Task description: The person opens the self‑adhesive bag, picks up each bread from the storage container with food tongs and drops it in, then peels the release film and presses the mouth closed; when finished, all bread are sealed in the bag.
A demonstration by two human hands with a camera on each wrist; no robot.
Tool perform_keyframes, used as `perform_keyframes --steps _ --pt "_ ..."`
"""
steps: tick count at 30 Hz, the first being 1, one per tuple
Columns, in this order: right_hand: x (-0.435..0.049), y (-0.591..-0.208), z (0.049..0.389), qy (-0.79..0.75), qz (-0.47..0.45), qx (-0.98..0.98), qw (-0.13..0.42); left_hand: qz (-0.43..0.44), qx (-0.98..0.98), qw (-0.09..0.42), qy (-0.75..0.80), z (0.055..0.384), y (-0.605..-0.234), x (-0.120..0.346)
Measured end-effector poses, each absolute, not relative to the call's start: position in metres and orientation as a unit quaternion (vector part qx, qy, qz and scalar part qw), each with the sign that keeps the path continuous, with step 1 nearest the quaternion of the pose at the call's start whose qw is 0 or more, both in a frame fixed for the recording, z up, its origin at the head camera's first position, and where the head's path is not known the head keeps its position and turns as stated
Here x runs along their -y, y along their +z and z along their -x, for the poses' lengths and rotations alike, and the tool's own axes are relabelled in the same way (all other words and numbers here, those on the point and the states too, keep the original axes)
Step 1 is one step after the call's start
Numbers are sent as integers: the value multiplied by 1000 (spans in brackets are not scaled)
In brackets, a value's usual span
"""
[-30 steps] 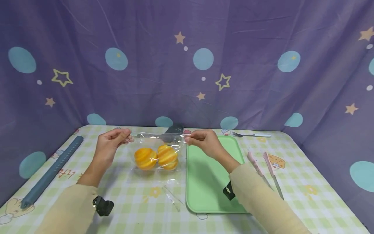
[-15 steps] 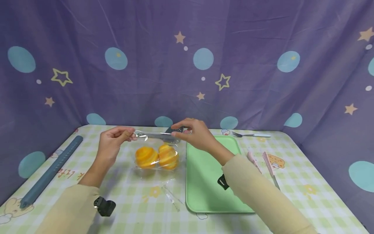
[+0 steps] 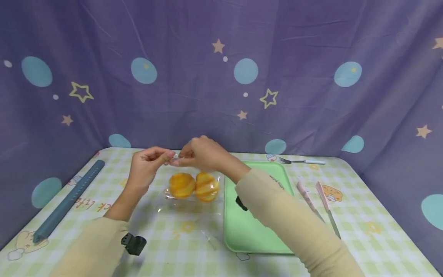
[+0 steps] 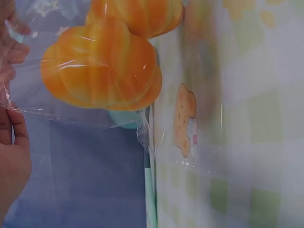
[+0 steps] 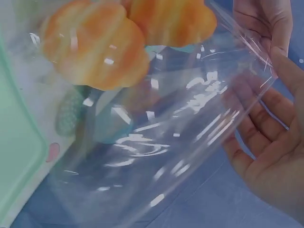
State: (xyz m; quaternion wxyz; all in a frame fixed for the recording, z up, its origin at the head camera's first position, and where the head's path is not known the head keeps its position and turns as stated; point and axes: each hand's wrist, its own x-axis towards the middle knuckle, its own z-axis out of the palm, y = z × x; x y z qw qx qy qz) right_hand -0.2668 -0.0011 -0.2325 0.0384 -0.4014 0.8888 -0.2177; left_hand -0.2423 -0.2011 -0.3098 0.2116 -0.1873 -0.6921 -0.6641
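A clear plastic bag [image 3: 188, 198] hangs below both hands, with two ridged yellow-orange bread rolls [image 3: 182, 185] inside. My left hand [image 3: 147, 165] pinches the upper edge of the bag between thumb and fingers. Close beside it, my right hand [image 3: 204, 154] grips the same edge. In the right wrist view, the right hand's thumb lies in front of the film and its fingers [image 5: 270, 118] show behind it. The left wrist view has the rolls [image 4: 102, 69] large through the film, and part of the left hand [image 4: 14, 161] at the left border.
A green tray [image 3: 242, 242] lies right of the bag. Beyond it are two pink-handled utensils [image 3: 323, 196] and a fork [image 3: 301, 161]. A long teal bar [image 3: 69, 202] with small holes lies at left. A thin clear strip [image 3: 209, 240] lies in front.
My right hand has slid left along the bag's upper edge until near the left hand, and the stretched edge has bunched up. The left hand has shifted slightly right in view.
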Motion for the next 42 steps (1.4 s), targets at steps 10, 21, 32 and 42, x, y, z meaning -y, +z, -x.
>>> perform_keyframes --steps 10,21,32,42 --pt "4 -221 269 -182 441 -878 43 219 702 193 -649 238 -304 194" --pt "-10 -234 278 -199 462 -863 44 172 723 221 -631 238 -305 196" --pt "-27 -246 282 -228 469 -853 35 176 727 227 -623 242 -306 195" --pt "-37 -250 281 -237 468 -851 27 181 732 227 -616 242 -303 185"
